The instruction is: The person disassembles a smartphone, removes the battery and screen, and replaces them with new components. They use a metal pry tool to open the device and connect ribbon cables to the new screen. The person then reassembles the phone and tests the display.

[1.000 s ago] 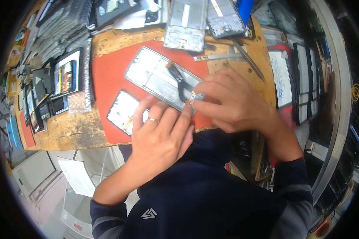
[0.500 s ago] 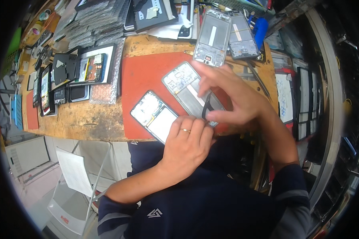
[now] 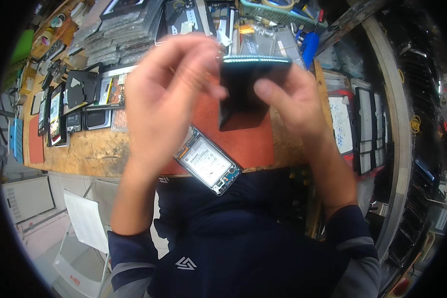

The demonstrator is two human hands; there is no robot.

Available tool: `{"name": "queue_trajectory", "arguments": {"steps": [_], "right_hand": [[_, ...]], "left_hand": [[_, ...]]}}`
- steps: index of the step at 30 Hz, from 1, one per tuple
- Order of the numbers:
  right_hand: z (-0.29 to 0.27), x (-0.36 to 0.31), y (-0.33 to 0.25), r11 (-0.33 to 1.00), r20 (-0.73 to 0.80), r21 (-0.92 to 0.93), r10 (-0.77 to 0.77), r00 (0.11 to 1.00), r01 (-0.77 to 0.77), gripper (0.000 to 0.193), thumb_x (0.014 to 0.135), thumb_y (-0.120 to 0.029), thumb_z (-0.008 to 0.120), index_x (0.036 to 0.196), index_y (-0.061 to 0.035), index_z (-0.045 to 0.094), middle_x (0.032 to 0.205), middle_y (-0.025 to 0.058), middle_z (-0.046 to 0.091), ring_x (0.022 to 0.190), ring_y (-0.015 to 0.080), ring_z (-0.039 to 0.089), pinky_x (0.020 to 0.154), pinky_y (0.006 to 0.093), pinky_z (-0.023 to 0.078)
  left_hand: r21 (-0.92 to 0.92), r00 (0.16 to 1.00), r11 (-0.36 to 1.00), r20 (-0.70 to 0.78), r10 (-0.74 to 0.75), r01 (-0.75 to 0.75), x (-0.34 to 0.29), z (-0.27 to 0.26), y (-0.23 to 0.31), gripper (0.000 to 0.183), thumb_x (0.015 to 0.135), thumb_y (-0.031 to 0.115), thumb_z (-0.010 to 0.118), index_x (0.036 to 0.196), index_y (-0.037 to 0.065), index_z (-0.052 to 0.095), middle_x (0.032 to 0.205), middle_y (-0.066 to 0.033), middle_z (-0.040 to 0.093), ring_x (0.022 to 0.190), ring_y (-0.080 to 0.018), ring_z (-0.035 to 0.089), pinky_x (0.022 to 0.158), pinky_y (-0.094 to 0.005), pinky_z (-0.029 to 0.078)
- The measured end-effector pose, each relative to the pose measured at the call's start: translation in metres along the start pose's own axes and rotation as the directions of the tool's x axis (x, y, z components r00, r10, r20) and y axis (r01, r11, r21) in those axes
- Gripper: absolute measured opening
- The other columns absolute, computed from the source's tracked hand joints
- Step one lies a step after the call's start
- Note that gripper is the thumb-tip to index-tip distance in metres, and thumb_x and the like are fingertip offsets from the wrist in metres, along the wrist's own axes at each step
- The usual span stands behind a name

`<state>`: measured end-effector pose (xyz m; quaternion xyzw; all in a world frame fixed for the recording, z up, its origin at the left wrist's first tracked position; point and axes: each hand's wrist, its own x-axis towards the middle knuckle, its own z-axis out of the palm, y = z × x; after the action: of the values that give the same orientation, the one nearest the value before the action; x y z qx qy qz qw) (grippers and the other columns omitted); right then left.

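My right hand (image 3: 298,99) grips a phone frame (image 3: 243,102) raised above the bench. The frame's dark, glossy side faces me, and its far edge catches the light. The right thumb presses on that dark side while the fingers pass behind. Close to the frame's left edge is my left hand (image 3: 166,89), fingers bent and smeared by motion. Whether it touches the frame or pinches something is unclear. Below, an opened phone (image 3: 208,164) with its battery and boards exposed lies at the bench's near edge, partly on the red mat (image 3: 256,144).
Stacked bubble-wrapped sleeves (image 3: 129,39) and phone parts crowd the back left. Opened phones (image 3: 104,92) sit at the left. Behind the raised frame are more phone frames (image 3: 283,42), a blue bottle (image 3: 309,47) and a green basket (image 3: 263,11). A white folding chair (image 3: 87,218) stands below left.
My right hand has lifted the phone frame off the mat, its dark side now toward me. My left hand has left the opened phone and risen up and left, uncovering the battery.
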<state>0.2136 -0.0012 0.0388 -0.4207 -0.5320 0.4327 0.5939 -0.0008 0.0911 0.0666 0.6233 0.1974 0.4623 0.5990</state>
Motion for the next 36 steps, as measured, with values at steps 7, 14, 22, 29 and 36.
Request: {"name": "queue_trajectory", "arguments": {"steps": [7, 14, 22, 29, 36], "right_hand": [[-0.008, 0.027, 0.004, 0.826, -0.117, 0.547, -0.083, 0.99, 0.134, 0.042, 0.114, -0.024, 0.057, 0.15, -0.0026, 0.052, 0.139, 0.0104, 0.067, 0.131, 0.0276, 0.061, 0.115, 0.0508, 0.046], [-0.02, 0.02, 0.017, 0.821, -0.021, 0.541, -0.205, 0.979, 0.184, 0.039, 0.114, -0.03, 0.057, 0.152, -0.0202, 0.055, 0.109, 0.0026, 0.064, 0.111, 0.022, 0.058, 0.108, 0.0531, 0.044], [-0.029, 0.017, 0.022, 0.689, 0.01, 0.7, -0.271, 0.963, 0.187, 0.053, 0.111, -0.033, 0.061, 0.156, -0.0083, 0.047, 0.112, 0.0087, 0.072, 0.104, 0.0254, 0.061, 0.096, 0.0493, 0.048], [-0.04, 0.0, 0.015, 0.844, -0.01, 0.536, 0.023, 1.0, -0.014, 0.048, 0.107, -0.026, 0.067, 0.143, 0.0043, 0.054, 0.114, 0.0104, 0.074, 0.095, 0.0215, 0.069, 0.094, 0.0399, 0.053], [-0.024, -0.001, -0.005, 0.895, 0.345, 0.146, 0.353, 0.87, -0.422, 0.042, 0.103, -0.023, 0.074, 0.13, 0.0075, 0.066, 0.118, 0.0121, 0.075, 0.109, 0.0175, 0.072, 0.099, 0.0317, 0.055]], "left_hand": [[0.003, 0.965, 0.969, 0.085, -0.246, 0.247, -0.021, -0.007, -0.008, 0.027, 0.112, 0.023, 0.064, 0.121, -0.001, 0.072, 0.109, -0.0031, 0.072, 0.1, -0.0097, 0.065, 0.087, -0.0288, 0.055], [-0.197, 0.97, 0.952, 0.12, -0.213, 0.233, -0.043, 0.004, -0.029, 0.019, 0.105, 0.007, 0.071, 0.121, -0.003, 0.072, 0.114, -0.0053, 0.07, 0.103, -0.011, 0.066, 0.092, -0.0285, 0.055], [0.224, 0.905, 0.968, 0.376, -0.197, 0.118, -0.046, -0.018, -0.013, 0.057, 0.092, 0.011, 0.084, 0.144, 0.001, 0.063, 0.136, -0.0106, 0.063, 0.129, -0.0255, 0.062, 0.109, -0.0399, 0.05], [0.693, 0.745, 0.667, 0.592, -0.309, -0.274, -0.051, -0.097, -0.022, 0.107, 0.064, 0.038, 0.099, 0.155, 0.007, 0.053, 0.151, -0.017, 0.059, 0.144, -0.0426, 0.051, 0.12, -0.052, 0.039], [0.75, 0.917, 0.629, 0.371, -0.144, -0.205, -0.07, -0.068, -0.045, 0.101, 0.063, 0.04, 0.099, 0.147, 0.005, 0.057, 0.136, -0.0175, 0.064, 0.127, -0.0414, 0.058, 0.112, -0.0515, 0.043]]}}
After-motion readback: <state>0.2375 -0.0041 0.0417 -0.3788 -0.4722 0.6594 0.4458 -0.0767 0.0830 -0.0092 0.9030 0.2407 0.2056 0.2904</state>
